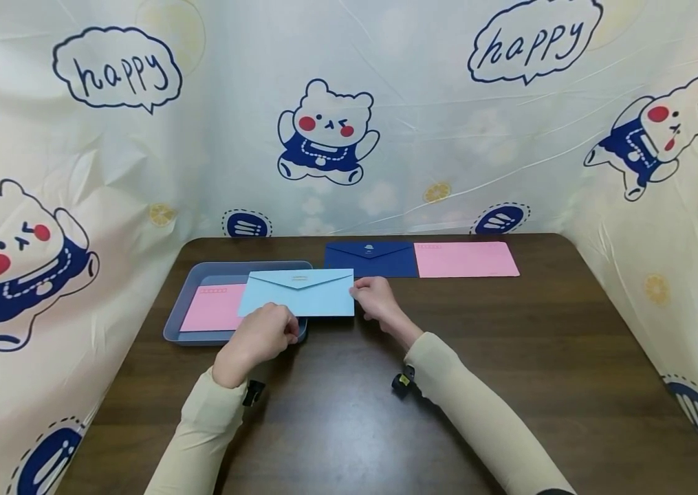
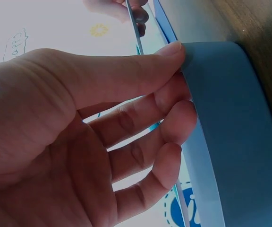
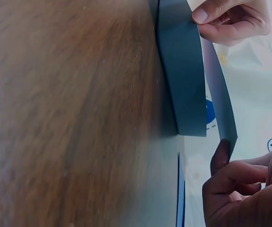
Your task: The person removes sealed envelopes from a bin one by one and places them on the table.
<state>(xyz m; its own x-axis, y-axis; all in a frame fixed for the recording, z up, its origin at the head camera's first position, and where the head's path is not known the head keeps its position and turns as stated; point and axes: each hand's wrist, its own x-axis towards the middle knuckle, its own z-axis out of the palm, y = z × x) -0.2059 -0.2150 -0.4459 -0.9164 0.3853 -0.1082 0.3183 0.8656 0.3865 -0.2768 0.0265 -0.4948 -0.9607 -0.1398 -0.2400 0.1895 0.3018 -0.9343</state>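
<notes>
A light blue envelope (image 1: 296, 294) with a pointed flap is held raised over the right part of the blue-grey tray (image 1: 200, 338). My right hand (image 1: 377, 300) pinches its right edge between thumb and fingers; the right wrist view shows the same envelope (image 3: 225, 104) nearly edge-on above my right hand (image 3: 249, 189). My left hand (image 1: 265, 337) grips the front rim of the tray near its right corner. In the left wrist view the thumb and curled fingers (image 2: 178, 118) meet at the tray's wall (image 2: 235, 123). Inside the tray lies a pink envelope (image 1: 212, 309), partly covered by the light blue one.
Behind the right hand, a dark blue envelope (image 1: 370, 262) and another pink envelope (image 1: 466, 260) lie side by side near the back edge of the brown wooden table (image 1: 509, 385). A printed curtain (image 1: 423, 137) hangs close around the back and sides.
</notes>
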